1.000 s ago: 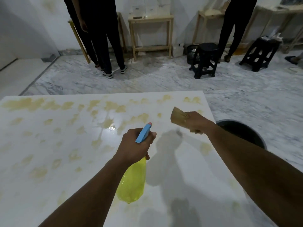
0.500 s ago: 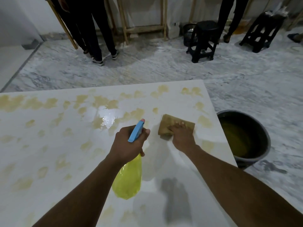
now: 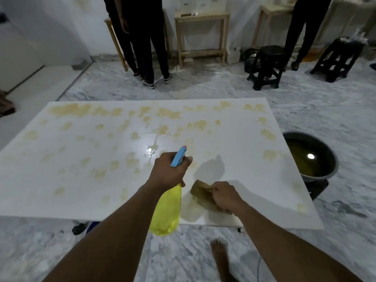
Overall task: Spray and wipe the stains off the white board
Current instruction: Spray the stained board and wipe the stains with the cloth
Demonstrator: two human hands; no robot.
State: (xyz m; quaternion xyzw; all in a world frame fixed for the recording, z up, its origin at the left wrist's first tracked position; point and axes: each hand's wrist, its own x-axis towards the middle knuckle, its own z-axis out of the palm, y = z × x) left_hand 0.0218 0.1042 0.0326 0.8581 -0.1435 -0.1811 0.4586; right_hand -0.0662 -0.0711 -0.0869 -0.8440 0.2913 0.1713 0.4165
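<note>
- The white board [image 3: 61, 190] lies flat and fills the middle of the frame. Yellowish stains [image 3: 69, 109] are scattered over its upper and left parts.
- The left hand [image 3: 168, 171] is at centre frame, above the board's lower middle. Its fingers are clenched round the neck of a spray bottle [image 3: 167, 210].
- The bottle's blue head sticks out above the knuckles and points toward the top of the frame. Its yellow body hangs down past the board's lower edge.
- The right hand [image 3: 225, 197] is just right of the bottle, low on the board and close to its near edge. Its fingers are curled over a brown sponge [image 3: 201, 190] that it presses onto the surface.
- A wet, faintly yellow patch [image 3: 191, 210] lies on the board below and left of the sponge.
- A dark basin [image 3: 321, 176] of yellowish liquid sits on the floor at the board's right edge, at mid-right of the frame.
- A bare foot [image 3: 219, 253] shows on the marble floor at the bottom centre.
- Along the top of the frame are a person's dark-clad legs [image 3: 150, 47], a wooden table [image 3: 201, 16] and a black stool [image 3: 266, 66].
</note>
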